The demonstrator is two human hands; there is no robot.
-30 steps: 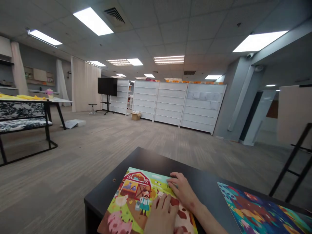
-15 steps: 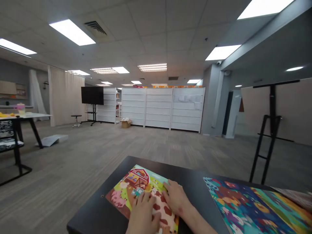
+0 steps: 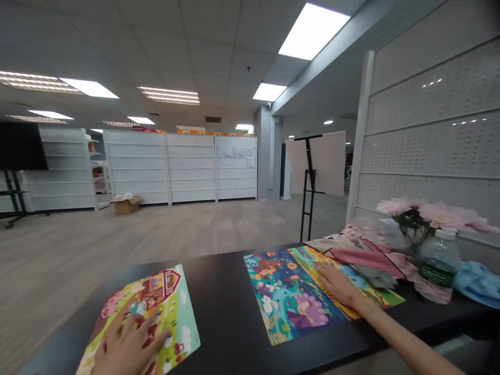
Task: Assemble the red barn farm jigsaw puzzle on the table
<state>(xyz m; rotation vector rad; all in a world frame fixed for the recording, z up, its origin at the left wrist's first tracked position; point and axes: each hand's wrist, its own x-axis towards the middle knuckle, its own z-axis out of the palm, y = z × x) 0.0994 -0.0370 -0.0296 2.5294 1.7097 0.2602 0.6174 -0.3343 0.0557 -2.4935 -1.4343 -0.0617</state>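
A farm picture sheet (image 3: 182,312) with a red barn lies at the left of the black table (image 3: 222,302). My left hand (image 3: 128,341) rests on its lower part, fingers spread. On the right lie a dark blue animal picture sheet (image 3: 283,297) and, partly beside and under it, a yellow and green picture sheet (image 3: 377,294). My right hand (image 3: 338,284) reaches across and lies on the yellow sheet, its fingers stretched out flat.
Behind the right sheets are a pink cloth (image 3: 375,260), a water bottle (image 3: 439,265), pink flowers (image 3: 437,213) and a blue cloth (image 3: 478,281). A white panel (image 3: 425,135) stands at the right, an easel (image 3: 308,192) beyond the table.
The view has turned to the right. My right hand has left the farm sheet and moved right onto the yellow sheet. My left hand is still on the farm sheet, which appears rotated.
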